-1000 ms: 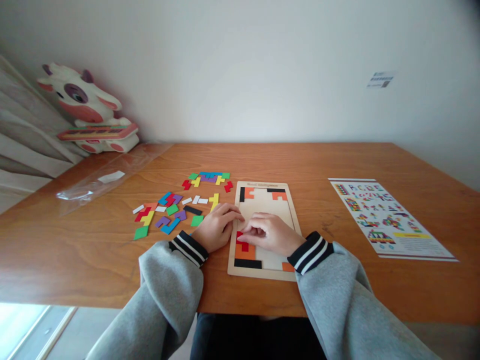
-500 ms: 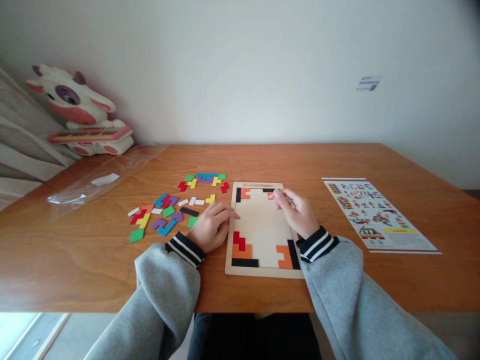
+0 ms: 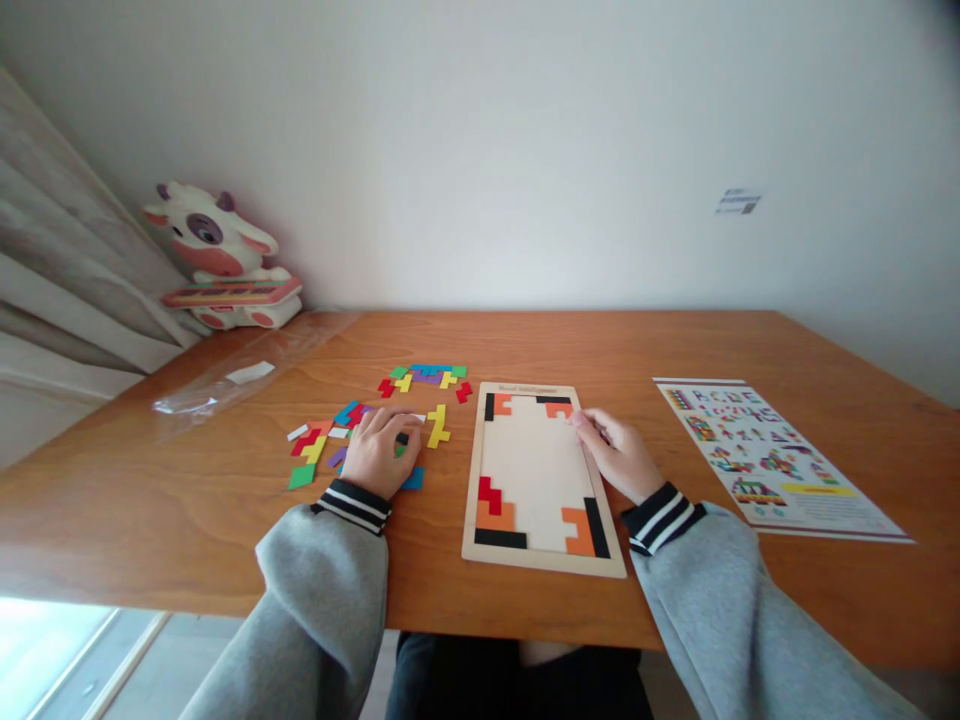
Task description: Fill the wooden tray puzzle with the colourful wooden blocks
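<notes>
A wooden puzzle board (image 3: 540, 567) lies in front of me, with black and orange pieces in its corners and a red piece (image 3: 490, 496) at its lower left. My right hand (image 3: 616, 448) rests at the board's upper right edge, thumb and forefinger pinched beside an orange piece (image 3: 558, 410); whether they hold anything is too small to tell. Left of the board, my left hand (image 3: 381, 450) is over the loose coloured pieces, its fingers curled and closed near a white piece. What its fingertips grip, if anything, is hidden. Yellow pieces (image 3: 438, 427) lie between that hand and the board.
A printed pattern sheet (image 3: 772, 450) lies on the right of the wooden table (image 3: 547, 345). At the back left stands a cow toy with a keyboard (image 3: 232, 292), a clear plastic bag (image 3: 202, 395) in front of it. More loose pieces (image 3: 303, 476) lie left of my left hand.
My left hand has moved left from the board's edge onto the loose pieces, and its fingers have curled. My right hand stays at the board's upper right. The whole view has shifted.
</notes>
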Motion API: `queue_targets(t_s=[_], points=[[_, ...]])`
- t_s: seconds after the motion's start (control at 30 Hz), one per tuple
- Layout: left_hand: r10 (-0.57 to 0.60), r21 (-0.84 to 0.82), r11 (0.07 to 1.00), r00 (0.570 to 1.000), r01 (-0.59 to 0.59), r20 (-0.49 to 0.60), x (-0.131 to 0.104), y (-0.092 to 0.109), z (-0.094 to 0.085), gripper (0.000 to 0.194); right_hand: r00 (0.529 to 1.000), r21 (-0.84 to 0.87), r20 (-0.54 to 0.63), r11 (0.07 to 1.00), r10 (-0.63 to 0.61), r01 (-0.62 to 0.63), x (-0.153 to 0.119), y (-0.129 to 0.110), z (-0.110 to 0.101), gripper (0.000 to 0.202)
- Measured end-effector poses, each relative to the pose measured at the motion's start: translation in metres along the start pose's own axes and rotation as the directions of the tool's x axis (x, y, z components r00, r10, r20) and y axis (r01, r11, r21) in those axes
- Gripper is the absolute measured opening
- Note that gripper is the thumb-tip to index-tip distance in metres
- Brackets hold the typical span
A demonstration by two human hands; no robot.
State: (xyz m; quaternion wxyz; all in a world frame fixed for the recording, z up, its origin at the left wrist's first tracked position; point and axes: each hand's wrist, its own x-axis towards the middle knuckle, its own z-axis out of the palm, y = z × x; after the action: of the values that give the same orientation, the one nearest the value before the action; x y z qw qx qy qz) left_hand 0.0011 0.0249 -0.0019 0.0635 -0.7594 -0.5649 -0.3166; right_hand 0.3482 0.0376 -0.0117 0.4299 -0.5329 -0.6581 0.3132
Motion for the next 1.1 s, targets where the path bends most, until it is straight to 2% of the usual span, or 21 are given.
queue_targets(t_s=[0.13,0.23,0.47,0.53,0.63,0.73,0.83,0.93,1.0,1.1], points=[[0.036,-0.036,0.999,0.999,-0.035,0.039,-0.001,0.003,0.002,0.018,1.0,0.017,-0.011,1.0,0.009,-0.009,-0.001,0.0,-0.001,0.052],[0.02,-0.027,0.999,0.999,-0.019,0.032,0.0,0.001,-0.001,0.021,1.0,-0.002,-0.008,1.0,0.006,-0.006,-0.001,0.0,0.0,0.052],[-0.146,0.145,0.98,0.987,0.137,0.059,-0.004,-0.04,-0.016,0.024,1.0,-0.05,0.024,0.999,-0.006,0.008,-0.002,-0.005,0.0,0.05],[-0.257,0.245,0.938,0.966,0.244,0.023,-0.007,-0.049,-0.021,0.026,0.999,-0.055,0.034,0.998,-0.013,0.015,-0.002,-0.006,0.0,0.049],[-0.444,0.373,0.813,0.891,0.446,-0.097,-0.015,-0.056,-0.028,0.036,0.999,-0.051,0.042,0.999,-0.017,0.02,-0.002,-0.006,0.0,0.048],[-0.527,0.42,0.715,0.826,0.558,-0.201,-0.027,-0.061,-0.035,0.045,0.999,-0.053,0.045,0.998,-0.015,0.018,-0.002,-0.005,0.0,0.047],[-0.547,0.443,0.684,0.809,0.58,-0.214,-0.038,-0.068,-0.04,0.052,0.998,-0.071,0.052,0.997,-0.02,0.024,-0.002,-0.003,0.001,0.047],[-0.582,0.448,0.691,0.804,0.568,-0.122,-0.043,-0.076,-0.045,0.056,0.998,-0.097,0.053,0.995,-0.025,0.03,-0.001,-0.002,0.001,0.047],[-0.571,0.44,0.723,0.819,0.532,-0.051,-0.041,-0.081,-0.047,0.055,0.998,-0.108,0.053,0.994,-0.029,0.034,-0.001,-0.001,0.001,0.047],[-0.518,0.427,0.77,0.855,0.474,-0.014,-0.033,-0.086,-0.047,0.052,0.998,-0.111,0.055,0.993,-0.033,0.039,-0.002,-0.002,0.0,0.047]])
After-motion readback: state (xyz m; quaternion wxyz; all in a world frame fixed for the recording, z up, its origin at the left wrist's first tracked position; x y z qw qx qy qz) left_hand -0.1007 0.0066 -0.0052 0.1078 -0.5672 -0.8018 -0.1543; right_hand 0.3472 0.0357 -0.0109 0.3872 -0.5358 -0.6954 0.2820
